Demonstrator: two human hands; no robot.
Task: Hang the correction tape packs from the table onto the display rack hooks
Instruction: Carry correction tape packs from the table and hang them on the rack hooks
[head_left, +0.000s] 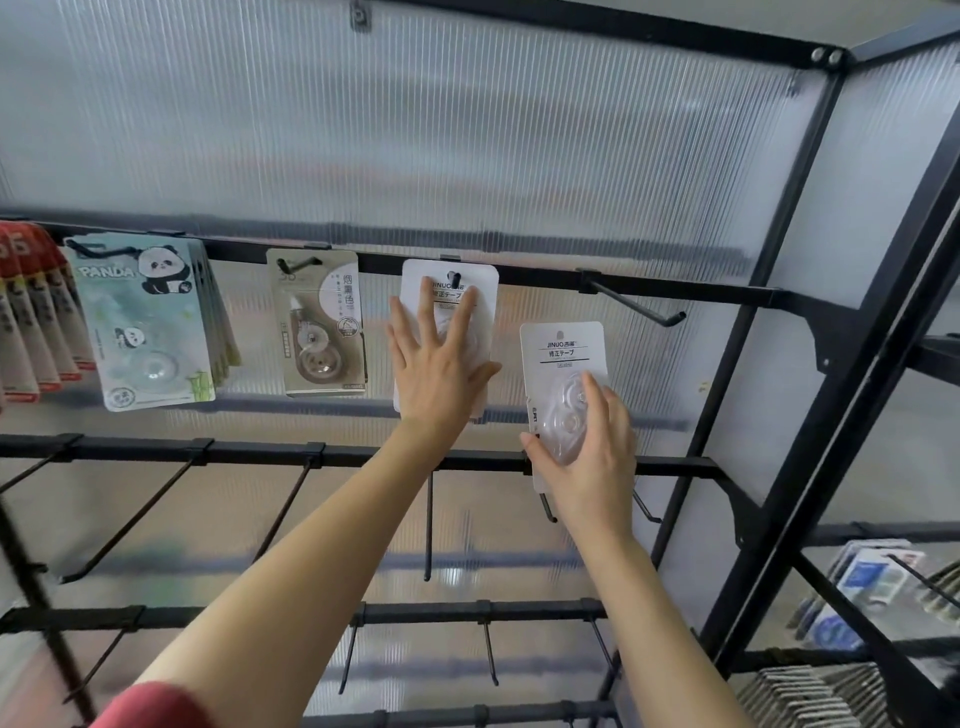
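Left hand: fingers spread flat, pressing the hung pack steady.
Right hand: gripping 1 loose pack.
Tip: its hang hole is needing squaring to the empty hook.

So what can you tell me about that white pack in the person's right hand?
The white pack is a flat card with rounded corners, printed JINUO in dark letters, with a small hang hole at its top and a clear plastic blister on the lower half. It stands upright, slightly tilted, not on any hook, below and left of an empty hook. The right hand grips its lower part, fingers over the blister, thumb at the left edge.
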